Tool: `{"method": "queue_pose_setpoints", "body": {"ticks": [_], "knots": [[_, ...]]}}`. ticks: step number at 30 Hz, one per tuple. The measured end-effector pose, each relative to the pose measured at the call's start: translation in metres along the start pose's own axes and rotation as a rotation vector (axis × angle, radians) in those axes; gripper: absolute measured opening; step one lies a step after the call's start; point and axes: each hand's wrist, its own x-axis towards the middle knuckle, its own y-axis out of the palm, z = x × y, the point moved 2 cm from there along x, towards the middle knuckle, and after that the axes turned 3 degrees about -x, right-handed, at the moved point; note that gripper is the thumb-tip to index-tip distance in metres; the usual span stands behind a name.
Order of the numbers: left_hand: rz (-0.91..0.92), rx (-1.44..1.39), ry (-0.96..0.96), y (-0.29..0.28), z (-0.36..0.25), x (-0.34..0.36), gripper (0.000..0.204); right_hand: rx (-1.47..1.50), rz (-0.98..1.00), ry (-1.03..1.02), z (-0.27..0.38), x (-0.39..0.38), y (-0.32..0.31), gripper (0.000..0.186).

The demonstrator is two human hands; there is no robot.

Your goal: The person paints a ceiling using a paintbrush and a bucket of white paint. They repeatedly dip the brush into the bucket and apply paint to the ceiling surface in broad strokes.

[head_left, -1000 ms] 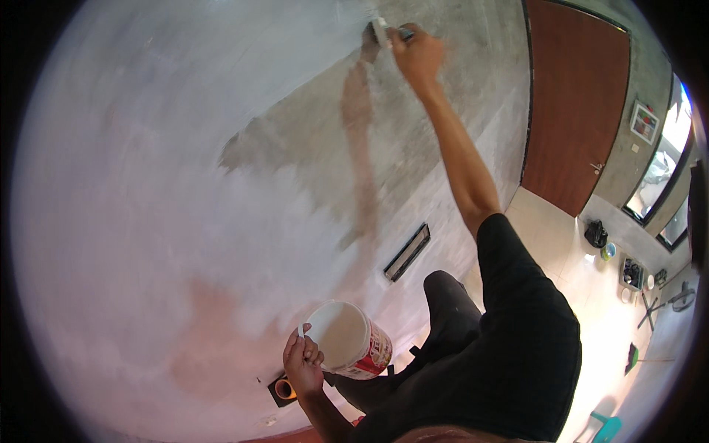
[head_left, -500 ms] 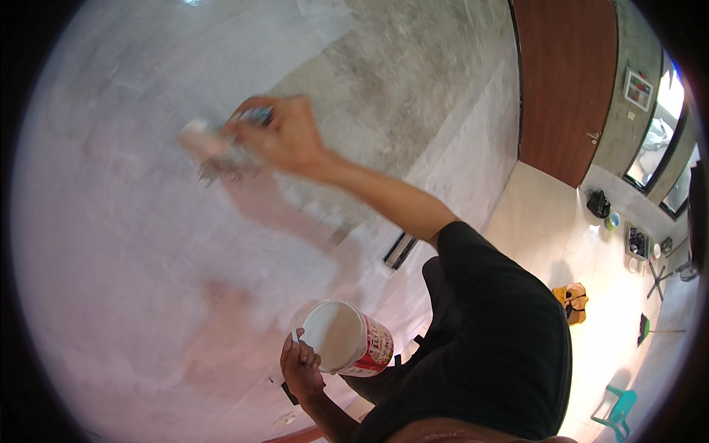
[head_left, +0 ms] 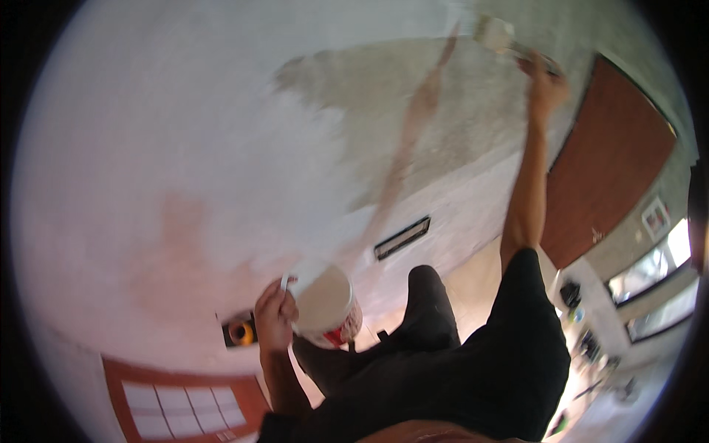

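My right hand (head_left: 545, 87), arm stretched far up and to the right, grips a paintbrush (head_left: 495, 35) by its handle. Its broad pale bristles are slightly blurred and lie over the wall at the upper edge of a bare grey patch (head_left: 406, 111); whether they touch is hard to tell. Low in front of me, my left hand (head_left: 275, 314) is closed at the rim of a white bucket (head_left: 347, 321) with a red printed label, a thin white strip showing by the fingers. Pale paint shows inside the bucket. Whitish paint covers the wall (head_left: 170, 140) left of the patch.
A black-framed rectangular opening (head_left: 402, 238) sits in the wall below the grey patch. A dark box with an orange ring (head_left: 240, 332) is beside my left hand. To the right are a brown door (head_left: 613, 162), a black bag (head_left: 570, 293) and windows; a brown-framed window (head_left: 181, 402) is lower left.
My right hand has swung up and far to the right with the paintbrush. The view has turned, bringing the lower-left window into sight. My left hand still holds the bucket.
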Motion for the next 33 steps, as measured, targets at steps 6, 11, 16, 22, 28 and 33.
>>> {"method": "queue_pose_setpoints", "body": {"ticks": [6,11,16,22,28,33], "knots": [[0.097,0.084,0.005,0.007,-0.005,0.007,0.03,0.382,0.469,0.268,0.086,-0.107,-0.028,0.018],[0.17,0.158,0.042,0.028,-0.026,0.0,0.03,0.471,0.908,0.487,0.142,-0.189,-0.02,0.017],[0.246,0.157,0.064,0.036,-0.026,0.005,0.03,0.273,1.175,0.506,0.181,-0.252,0.002,0.014],[0.291,0.148,0.032,0.041,-0.015,0.012,0.032,0.057,1.549,0.137,0.191,-0.328,0.036,0.017],[0.342,0.069,0.047,0.05,-0.002,0.015,0.035,-0.157,1.688,-0.171,0.171,-0.375,0.043,0.014],[0.343,-0.003,0.035,0.057,0.008,0.017,0.037,-0.24,1.732,-0.246,0.155,-0.389,0.037,0.015]]}}
